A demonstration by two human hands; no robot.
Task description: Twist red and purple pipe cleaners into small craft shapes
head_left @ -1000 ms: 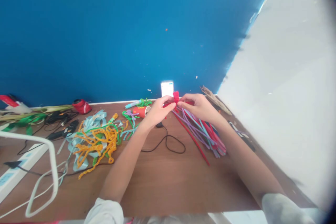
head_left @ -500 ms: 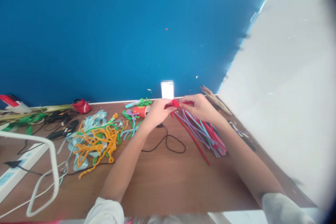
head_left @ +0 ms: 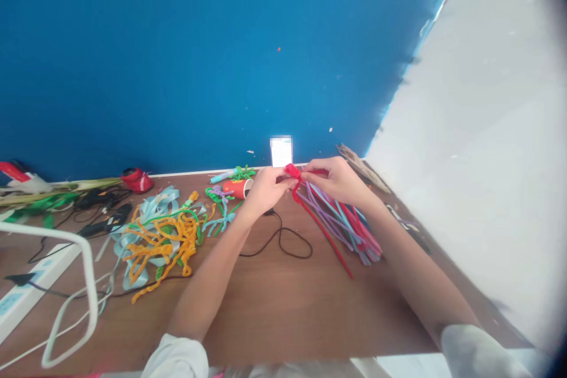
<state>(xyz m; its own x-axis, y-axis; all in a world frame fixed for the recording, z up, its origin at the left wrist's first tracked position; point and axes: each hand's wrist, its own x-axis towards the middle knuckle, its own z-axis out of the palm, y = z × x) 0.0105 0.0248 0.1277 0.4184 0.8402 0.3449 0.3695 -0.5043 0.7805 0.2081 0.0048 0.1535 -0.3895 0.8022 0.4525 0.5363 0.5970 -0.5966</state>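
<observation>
Between my two hands is a red pipe cleaner [head_left: 293,172], its upper part twisted into a small lump. My left hand [head_left: 267,190] pinches the lump from the left, thumb and fingertips closed on it. From the right, the closed fingertips of my right hand [head_left: 333,179] grip the same red piece. One long red strand [head_left: 330,242] hangs from it down toward the table. Under my right hand and forearm lies a bundle of loose purple, blue, red and pink pipe cleaners [head_left: 354,229]. The exact finger contact is too small to make out.
Left of my hands lie twisted orange pipe cleaners [head_left: 170,242] over pale blue ribbon [head_left: 162,204]. A red paper cup [head_left: 235,189] lies on its side. A lit phone [head_left: 282,152] leans on the wall. A black cable [head_left: 295,253], a white power strip [head_left: 33,283] and dried husks [head_left: 365,168] are around.
The red lump has tilted up and to the left and shows more of its length between my fingertips. Both hands stay in nearly the same place.
</observation>
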